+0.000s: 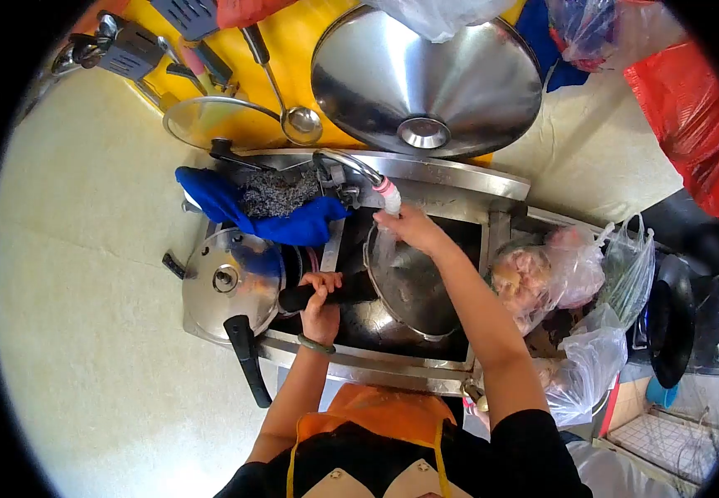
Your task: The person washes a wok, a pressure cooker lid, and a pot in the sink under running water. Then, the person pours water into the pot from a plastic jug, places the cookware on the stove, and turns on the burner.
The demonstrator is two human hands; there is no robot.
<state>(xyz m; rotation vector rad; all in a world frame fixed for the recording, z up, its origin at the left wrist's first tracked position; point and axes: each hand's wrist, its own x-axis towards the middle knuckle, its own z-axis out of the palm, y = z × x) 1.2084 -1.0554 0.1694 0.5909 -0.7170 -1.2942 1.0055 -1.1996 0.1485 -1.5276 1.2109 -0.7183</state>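
Observation:
A metal pot (418, 290) with a long black handle (297, 298) sits tilted in the sink, its inside wet. My left hand (321, 309), with a bracelet at the wrist, is closed around that handle. Over the pot's far rim, my right hand (412, 229) has its fingers bent at the tip of the faucet nozzle (389, 197), which is white with a pink band. Water runs from the nozzle down into the pot. The fingertips of the right hand are partly hidden by the hand and the water.
Left of the sink (393, 365) stands a pressure cooker (227, 278) with its lid on. Behind it lie a blue cloth (301, 222) and a dark scrubber (276, 192). Bagged food (534, 278) lies on the right. A large metal lid (426, 83) and a ladle (300, 124) are at the back.

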